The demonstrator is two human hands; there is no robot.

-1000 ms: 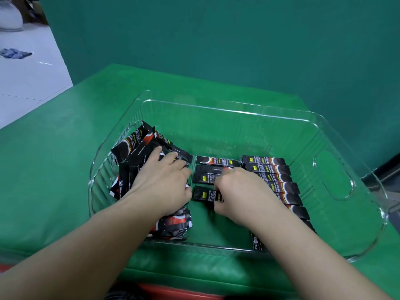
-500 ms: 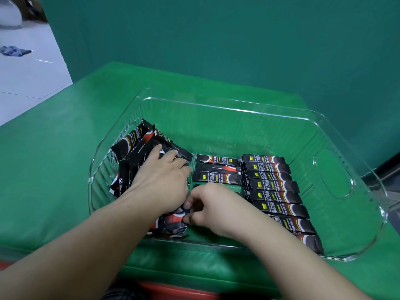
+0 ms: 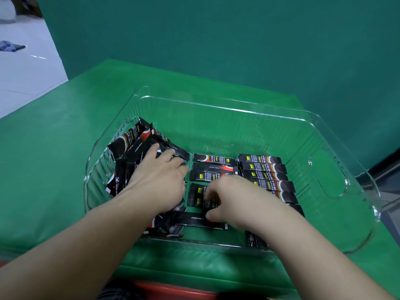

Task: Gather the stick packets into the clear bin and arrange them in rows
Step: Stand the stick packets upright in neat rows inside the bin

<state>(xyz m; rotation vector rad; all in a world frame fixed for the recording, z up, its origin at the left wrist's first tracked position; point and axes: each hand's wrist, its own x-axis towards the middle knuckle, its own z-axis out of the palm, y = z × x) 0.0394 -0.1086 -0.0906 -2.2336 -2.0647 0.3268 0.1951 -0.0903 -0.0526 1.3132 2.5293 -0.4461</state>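
While both forearms are reaching into the clear bin (image 3: 337, 118) on the green desk (image 3: 65, 174), the right hand (image 3: 236, 200) is curling its grip around one dark stick packet (image 3: 194, 220) lying crosswise near the front wall. Just beside it, the left hand (image 3: 160, 180) is lying flat, fingers relaxed, pressing down on the loose heap of packets (image 3: 134, 144) at the bin's left end. Beyond the right hand, the middle row (image 3: 213, 167) and the right row (image 3: 266, 172) are lying side by side on the floor of the bin.
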